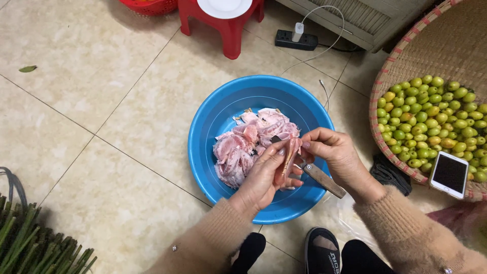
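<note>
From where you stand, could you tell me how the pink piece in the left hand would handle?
The pink piece droops between the left hand's fingers, so it is probably floppy. Its moist-looking sheen suggests it is slippery. It looks thin, so likely light and easily torn.

Woven tray (406,45) of green fruit (436,114) right of hands, white phone (449,174) on rim. Red stool (223,23), power strip (296,39) beyond. Green stalks (30,243) far left.
</note>
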